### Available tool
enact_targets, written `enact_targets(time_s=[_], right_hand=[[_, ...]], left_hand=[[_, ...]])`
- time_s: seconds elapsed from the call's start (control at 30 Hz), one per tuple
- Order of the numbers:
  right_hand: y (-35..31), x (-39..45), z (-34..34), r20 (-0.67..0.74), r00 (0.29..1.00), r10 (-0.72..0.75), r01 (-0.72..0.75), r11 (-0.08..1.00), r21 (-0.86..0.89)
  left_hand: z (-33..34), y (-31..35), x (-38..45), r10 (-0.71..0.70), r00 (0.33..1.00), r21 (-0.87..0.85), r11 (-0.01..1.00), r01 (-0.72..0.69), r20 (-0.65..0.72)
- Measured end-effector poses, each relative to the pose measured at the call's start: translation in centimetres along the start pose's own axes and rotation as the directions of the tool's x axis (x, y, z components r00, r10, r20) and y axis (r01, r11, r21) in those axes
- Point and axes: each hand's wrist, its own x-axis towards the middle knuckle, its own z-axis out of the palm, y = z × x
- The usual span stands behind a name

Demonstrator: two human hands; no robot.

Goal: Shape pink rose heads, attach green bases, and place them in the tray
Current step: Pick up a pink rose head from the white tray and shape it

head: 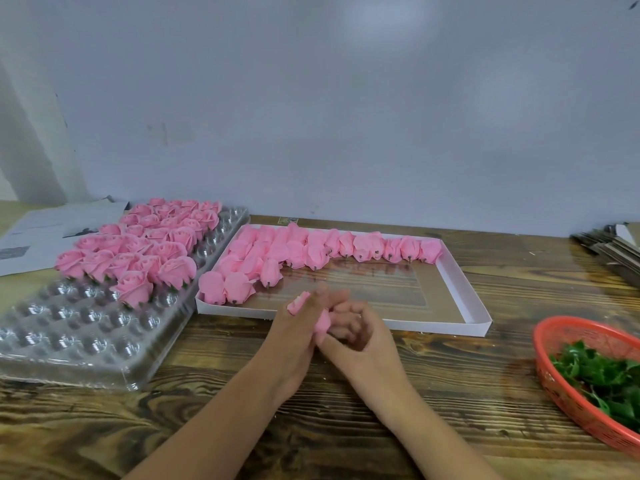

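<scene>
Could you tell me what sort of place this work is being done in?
Probably a small craft workshop: a wooden bench against a bare wall, a clear tray of finished pink roses, and a basket of green bases.

Table under my arms: dark wood, strong grain, matt. Tray: clear plastic, glossy, domed cups catching light. White box: thin card, matt walls, shiny clear film across floor. Rose head between my fingers: pink, soft, matt, thin creased petals; foam or paper, cannot tell. Basket: red plastic mesh, slight sheen. Green bases in it: glossy, plastic-looking. Wall: flat, matt.
</scene>
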Motion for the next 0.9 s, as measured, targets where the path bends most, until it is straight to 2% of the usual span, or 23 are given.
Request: enact_targets(time_s=[0.03, 0.1, 0.3, 0.5, 0.63, 0.77, 0.9], right_hand=[[0.1, -0.2, 0.2, -0.023, 0.997, -0.078, 0.075, 0.994, -0.081], [0.3, -0.6, 0.7, -0.024, 0.985, -0.171, 0.166, 0.977, -0.131], [0.6, -0.7, 0.8, -0.106, 0.966, -0.237, 0.223, 0.967, -0.127], [-0.5, 0.3, -0.5, -0.106, 0.982, -0.154, 0.168, 0.977, 0.133], [-0.7, 0.6, -1.5, -0.024, 1.000, 0.008, 0.000, 0.952, 0.307], [-0.6, 0.9, -1.8, 0.026, 0.993, 0.115, -0.117, 0.932, 0.343], [-0.8, 1.1, -2.0, 0.049, 0.984, 0.172, -0.178, 0.927, 0.331]], left_hand=[[0.1, -0.1, 0.0, -0.010, 1.000, -0.037, 0.999, 0.010, -0.005], [0.2, -0.3, 0.0, -0.010, 1.000, -0.080, 0.997, 0.010, 0.007], [0.1, -0.6, 0.0, 0.043, 0.997, -0.098, 0.995, -0.036, 0.071], [-0.8, 0.0, 0.4, 0.078, 0.977, -0.020, 0.997, -0.076, 0.201], [-1.6, 0.3, 0.5, 0.137, 0.970, 0.158, 0.973, -0.170, 0.199], [-2.1, 0.3, 0.6, 0.215, 0.954, 0.258, 0.929, -0.266, 0.208], [-2.4, -0.1, 0.9, 0.235, 0.942, 0.288, 0.910, -0.300, 0.240]])
